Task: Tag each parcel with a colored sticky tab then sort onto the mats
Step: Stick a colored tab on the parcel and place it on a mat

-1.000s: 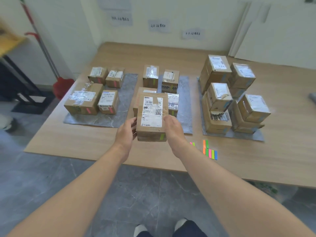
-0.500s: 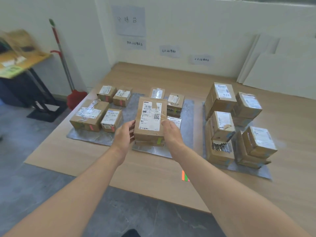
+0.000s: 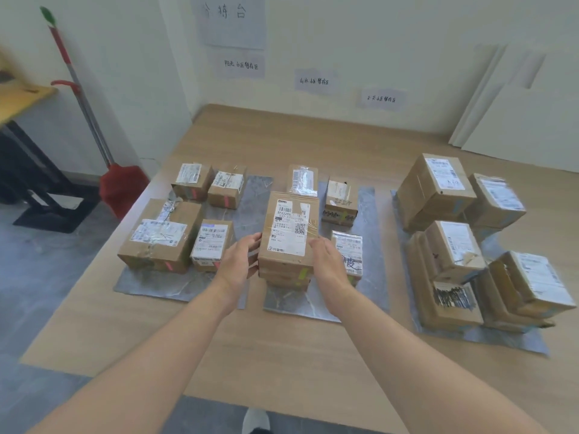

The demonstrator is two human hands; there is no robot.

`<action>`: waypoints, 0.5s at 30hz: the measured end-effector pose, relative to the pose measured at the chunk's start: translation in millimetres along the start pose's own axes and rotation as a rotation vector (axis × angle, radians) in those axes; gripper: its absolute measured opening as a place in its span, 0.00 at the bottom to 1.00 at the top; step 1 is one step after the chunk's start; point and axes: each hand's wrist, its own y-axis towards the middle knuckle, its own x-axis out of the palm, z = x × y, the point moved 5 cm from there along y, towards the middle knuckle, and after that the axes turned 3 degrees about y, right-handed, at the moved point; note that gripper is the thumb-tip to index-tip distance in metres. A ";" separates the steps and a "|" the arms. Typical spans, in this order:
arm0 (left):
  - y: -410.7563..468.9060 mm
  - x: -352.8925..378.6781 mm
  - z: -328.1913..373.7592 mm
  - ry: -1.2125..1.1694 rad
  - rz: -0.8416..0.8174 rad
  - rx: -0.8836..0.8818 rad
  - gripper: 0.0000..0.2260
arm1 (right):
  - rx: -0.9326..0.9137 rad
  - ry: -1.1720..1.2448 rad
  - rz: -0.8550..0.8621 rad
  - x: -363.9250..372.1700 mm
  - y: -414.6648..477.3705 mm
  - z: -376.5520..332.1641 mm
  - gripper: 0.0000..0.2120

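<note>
It looked like a small parcel-sorting room: a wooden table (image 3: 313, 355) carried three grey mats (image 3: 372, 277) loaded with labelled cardboard parcels (image 3: 435, 189), handwritten paper signs (image 3: 315, 81) hung on the far wall, and a red broom (image 3: 122, 186) leaned far left.

Parcel (image 3: 283, 265): matt brown cardboard, glossy clear tape (image 3: 310, 226), white paper label (image 3: 288, 228). Mats (image 3: 175, 288): smooth grey marbled sheet. Counter (image 3: 282, 349): matt pale wood grain. Wall signs (image 3: 241, 65): paper.
</note>
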 end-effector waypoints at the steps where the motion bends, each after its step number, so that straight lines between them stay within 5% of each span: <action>1: 8.6 -1.2 0.3 0.002 -0.015 -0.007 0.16 | 0.005 0.003 0.009 3.1 6.4 -0.4 0.12; 15: 60.4 14.2 -5.1 -0.012 -0.097 -0.111 0.15 | 0.089 0.002 0.081 4.3 56.4 12.3 0.14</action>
